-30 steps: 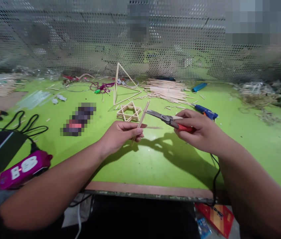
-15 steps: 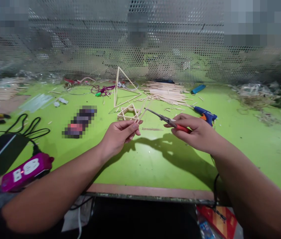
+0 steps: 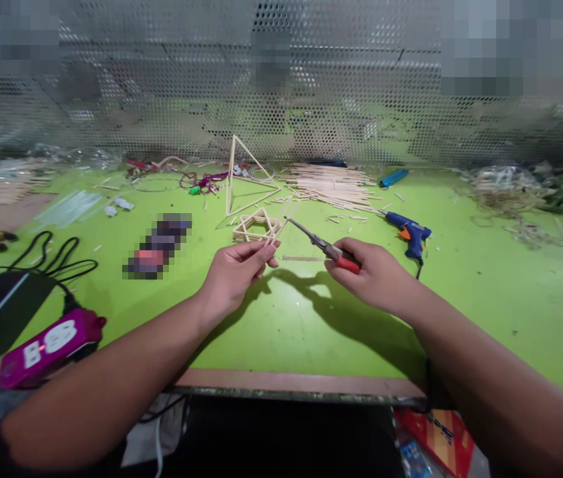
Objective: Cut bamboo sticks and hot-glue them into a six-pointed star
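Between the thumb and fingers of my left hand (image 3: 236, 273) are thin wooden sticks (image 3: 279, 227), pointing up and away. My right hand (image 3: 372, 272) is closed around the red handles of long-nosed pliers (image 3: 325, 248). Their tip is close to the sticks, with a small visible gap. Just behind my left fingers lies a star-shaped stick frame (image 3: 244, 229). Farther back stands a large triangular stick frame (image 3: 232, 172). A single flat stick (image 3: 303, 258) rests on the table between my hands.
A pile of sticks (image 3: 331, 186) lies at the back. The blue glue gun (image 3: 409, 232) is beyond my right hand, its cord running toward the front edge. At left are a magenta power strip (image 3: 52, 345) and a black box (image 3: 7, 312). A perforated metal screen (image 3: 202, 86) borders the back.
My right hand has shifted slightly left, and its fingers have closed further around the plier handles. My left hand still holds the sticks in nearly the same place.
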Motion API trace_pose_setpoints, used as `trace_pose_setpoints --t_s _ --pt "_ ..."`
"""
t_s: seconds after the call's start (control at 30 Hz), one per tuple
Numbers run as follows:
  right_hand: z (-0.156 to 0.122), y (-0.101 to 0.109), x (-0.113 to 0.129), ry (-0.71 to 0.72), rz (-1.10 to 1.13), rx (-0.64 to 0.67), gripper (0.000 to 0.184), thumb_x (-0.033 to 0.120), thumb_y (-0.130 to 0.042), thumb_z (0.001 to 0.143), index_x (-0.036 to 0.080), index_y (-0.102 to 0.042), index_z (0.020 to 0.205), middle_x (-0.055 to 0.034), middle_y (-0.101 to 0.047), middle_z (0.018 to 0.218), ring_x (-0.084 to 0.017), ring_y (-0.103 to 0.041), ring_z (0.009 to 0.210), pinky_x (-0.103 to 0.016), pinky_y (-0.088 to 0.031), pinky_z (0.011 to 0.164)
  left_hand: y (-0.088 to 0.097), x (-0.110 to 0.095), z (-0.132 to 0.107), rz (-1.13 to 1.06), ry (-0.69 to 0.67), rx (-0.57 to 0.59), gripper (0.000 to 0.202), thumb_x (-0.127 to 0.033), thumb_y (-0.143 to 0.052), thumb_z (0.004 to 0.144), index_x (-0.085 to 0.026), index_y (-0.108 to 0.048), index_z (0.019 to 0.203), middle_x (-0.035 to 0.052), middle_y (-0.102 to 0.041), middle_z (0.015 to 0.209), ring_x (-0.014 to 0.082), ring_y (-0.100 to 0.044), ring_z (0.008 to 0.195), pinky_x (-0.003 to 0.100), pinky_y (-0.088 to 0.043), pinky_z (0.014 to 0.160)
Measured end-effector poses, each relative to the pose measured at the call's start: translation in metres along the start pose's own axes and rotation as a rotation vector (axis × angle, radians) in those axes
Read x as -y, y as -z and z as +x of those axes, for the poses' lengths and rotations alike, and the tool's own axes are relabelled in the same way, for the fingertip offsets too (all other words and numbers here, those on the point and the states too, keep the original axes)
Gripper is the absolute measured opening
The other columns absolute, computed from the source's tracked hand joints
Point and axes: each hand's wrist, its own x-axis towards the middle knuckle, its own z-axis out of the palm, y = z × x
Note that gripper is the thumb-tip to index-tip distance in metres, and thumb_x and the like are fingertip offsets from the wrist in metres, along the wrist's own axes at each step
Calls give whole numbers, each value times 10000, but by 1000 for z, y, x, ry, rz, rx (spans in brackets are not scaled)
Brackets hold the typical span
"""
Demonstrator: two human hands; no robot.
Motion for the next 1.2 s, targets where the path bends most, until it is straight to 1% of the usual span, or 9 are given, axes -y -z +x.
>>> trace_pose_setpoints --t_s 0.13,0.3,0.43,0.6,0.7,0.83,0.93,1.07,1.2 --pt "-1 -2 0 -9 -30 -20 144 377 -671 908 266 -587 868 13 -649 742 -202 -562 661 -341 -388 631 -1 -1 0 7 -7 1 318 -533 -992 821 -254 -933 961 45 -809 796 92 -445 559 249 -339 503" --pt "-1 -2 1 -31 -47 -34 153 389 -667 903 265 -612 832 5 -665 731 -207 -565 661 -343 -386 636 -1 -2 -1 12 -9 -3 295 -517 -991 824 -253 -930 940 37 -800 776 88 -431 553 245 -322 503" --pt "-1 -3 4 -60 -60 -57 149 377 -676 878 264 -616 801 0 -673 711 -207 -562 650 -342 -377 628 -1 -1 -2 37 -27 -4 309 -532 -973 838 -242 -922 930 45 -807 796 96 -432 558 257 -342 513" --pt "-2 -4 6 -80 -74 -59 112 348 -670 867 266 -635 800 -9 -690 709 -217 -581 655 -347 -372 620 -1 0 -2 49 -40 -10 284 -523 -962 850 -251 -919 918 41 -802 789 104 -442 558 265 -356 515" --pt "-3 -3 8 -110 -107 -56 127 355 -668 878 270 -627 793 -7 -685 706 -220 -581 653 -354 -373 620 -2 0 -3 44 -45 -15 263 -501 -965 853 -255 -926 937 39 -808 790 103 -447 560 266 -358 523" --pt "-4 -2 11 -152 -145 -46 115 366 -665 889 276 -654 818 -6 -698 722 -224 -585 652 -359 -375 615 -4 -1 -4 39 -47 -28 250 -485 -971 844 -255 -929 933 32 -801 768 99 -440 553 264 -344 523" --pt "-5 -1 11 -151 -164 -48 128 374 -666 895 278 -654 811 -9 -692 712 -223 -576 639 -361 -364 597 -5 -2 -5 45 -40 -44 242 -476 -972 837 -254 -925 920 28 -798 760 99 -426 544 267 -339 522" --pt "-5 -1 10 -140 -175 -51 133 368 -665 898 276 -654 803 -14 -686 704 -220 -564 633 -362 -353 591 -6 -3 -5 55 -38 -54 241 -472 -972 832 -253 -924 919 19 -784 737 95 -402 530 263 -299 509" --pt "-4 -2 11 -142 -172 -53 143 368 -666 898 271 -655 794 -21 -682 697 -219 -555 631 -364 -340 590 -5 -1 -4 53 -54 -49 236 -469 -973 838 -251 -924 915 18 -785 739 85 -396 531 254 -301 508"
